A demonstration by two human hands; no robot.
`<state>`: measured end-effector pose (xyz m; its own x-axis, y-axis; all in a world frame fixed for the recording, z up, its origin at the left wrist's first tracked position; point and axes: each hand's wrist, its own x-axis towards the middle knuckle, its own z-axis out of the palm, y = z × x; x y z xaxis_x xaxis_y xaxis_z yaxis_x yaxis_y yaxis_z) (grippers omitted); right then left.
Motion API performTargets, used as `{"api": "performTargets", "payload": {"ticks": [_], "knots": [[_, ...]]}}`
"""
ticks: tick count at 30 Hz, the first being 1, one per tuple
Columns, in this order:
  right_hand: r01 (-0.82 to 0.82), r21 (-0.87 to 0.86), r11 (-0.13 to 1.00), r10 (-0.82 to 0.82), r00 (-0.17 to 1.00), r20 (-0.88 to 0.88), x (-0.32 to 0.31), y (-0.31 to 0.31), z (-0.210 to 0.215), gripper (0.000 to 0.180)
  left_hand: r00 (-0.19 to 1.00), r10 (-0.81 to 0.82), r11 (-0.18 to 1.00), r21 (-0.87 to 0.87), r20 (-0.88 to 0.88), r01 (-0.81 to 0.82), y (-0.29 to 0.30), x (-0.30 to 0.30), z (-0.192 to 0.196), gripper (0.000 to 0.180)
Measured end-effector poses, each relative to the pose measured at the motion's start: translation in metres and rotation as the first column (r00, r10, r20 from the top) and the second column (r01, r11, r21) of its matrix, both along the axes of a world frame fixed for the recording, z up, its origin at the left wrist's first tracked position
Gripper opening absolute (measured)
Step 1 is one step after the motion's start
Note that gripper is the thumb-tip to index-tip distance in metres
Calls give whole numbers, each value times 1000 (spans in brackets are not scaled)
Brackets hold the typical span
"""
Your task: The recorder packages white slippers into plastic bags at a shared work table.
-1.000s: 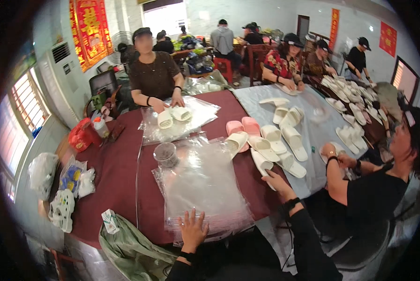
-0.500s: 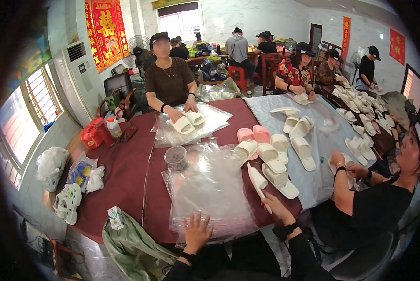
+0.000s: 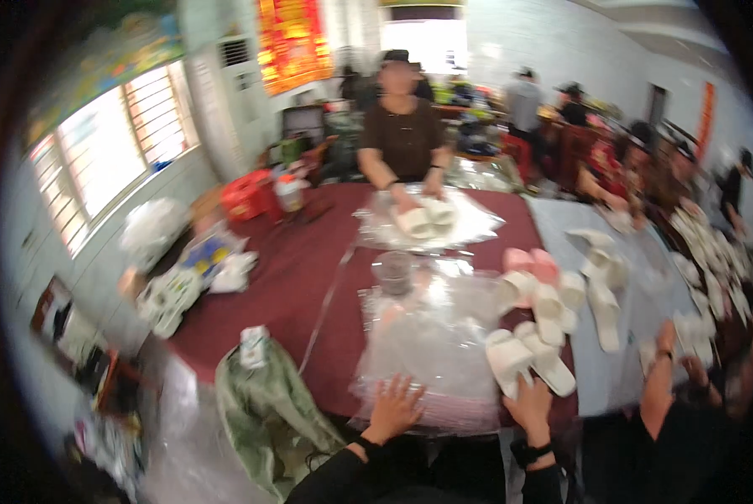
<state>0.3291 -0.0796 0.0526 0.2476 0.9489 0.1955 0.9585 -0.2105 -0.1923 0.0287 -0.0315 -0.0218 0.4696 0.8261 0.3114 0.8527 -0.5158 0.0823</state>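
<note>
My left hand (image 3: 395, 409) lies with fingers spread on the near edge of a stack of clear plastic bags (image 3: 431, 336). At the stack's right side my right hand (image 3: 529, 410) is at the near end of a white slipper (image 3: 508, 357), its fingers closed on it, though motion blurs them. Right against that slipper is a matching white slipper (image 3: 548, 359). Farther back are more white slippers (image 3: 549, 312) and a pair of pink slippers (image 3: 544, 265). A round clear tub (image 3: 392, 274) sits on the stack's far left part.
Across the dark red table (image 3: 301, 277) a person (image 3: 403, 139) handles white slippers on plastic bags. A co-worker's arm (image 3: 658, 382) reaches in at my right. A green cloth (image 3: 255, 412) hangs over the near left edge. White clogs (image 3: 171, 298) and a red container (image 3: 249, 195) stand left.
My view has swung left, so the scene sits farther right and blurs. The slipper in my right hand, tilted on edge before, now shows its upper side beside its match. My left hand stays on the bags.
</note>
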Motion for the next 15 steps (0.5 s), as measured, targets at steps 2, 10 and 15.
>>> {"api": "performTargets", "payload": {"ticks": [2, 10, 15], "knots": [[-21, 86, 996, 22, 1000, -7, 13, 2, -14, 57, 998, 61, 998, 13, -10, -61, 0, 5, -1, 50], [-186, 85, 979, 203, 838, -506, 65, 60, -61, 35, 999, 1, 999, -41, 39, 1, -4, 1, 0, 55], [-158, 114, 981, 187, 605, -774, 64, 69, -49, 38, 998, 0, 1000, -27, 58, 2, -2, 3, -3, 55]]}}
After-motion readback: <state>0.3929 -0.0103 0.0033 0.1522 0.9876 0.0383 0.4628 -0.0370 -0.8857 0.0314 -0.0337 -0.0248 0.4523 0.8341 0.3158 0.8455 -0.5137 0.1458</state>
